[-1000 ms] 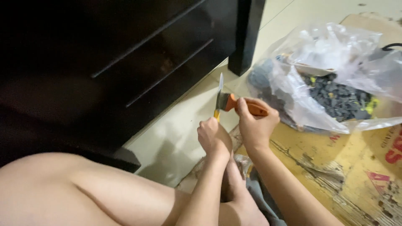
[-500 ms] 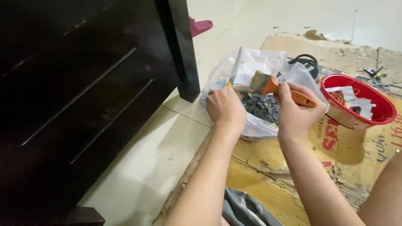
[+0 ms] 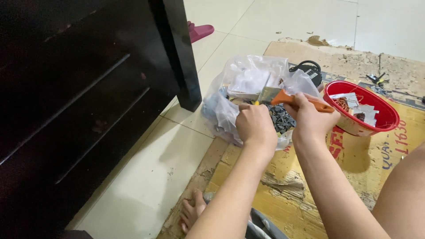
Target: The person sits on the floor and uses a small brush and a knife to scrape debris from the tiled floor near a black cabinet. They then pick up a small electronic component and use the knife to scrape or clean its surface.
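The person sits on the floor with both arms stretched out over a clear plastic bag [image 3: 248, 88] full of small dark bits. The right hand [image 3: 312, 117] is closed around the orange handle of a scraper [image 3: 287, 98], whose flat metal blade points left, over the mouth of the bag. The left hand [image 3: 255, 126] is curled into a loose fist just beside the blade, above the bag's near edge; whether its fingers pinch anything I cannot tell, since they are turned away. The two hands sit close together, almost touching.

The bag rests half on the pale floor tiles [image 3: 146, 186] and half on a flattened sheet of cardboard [image 3: 283, 186]. Just to the right of the hands stands a red bowl [image 3: 385, 119] with scraps of paper and wire in it. Behind the bag lies a black coil of cable [image 3: 310, 71]. A dark wooden cabinet [image 3: 79, 106] fills the left side, its leg standing near the bag, and a pink slipper [image 3: 201, 31] pokes out behind it. A bare foot [image 3: 192, 212] shows at the bottom.
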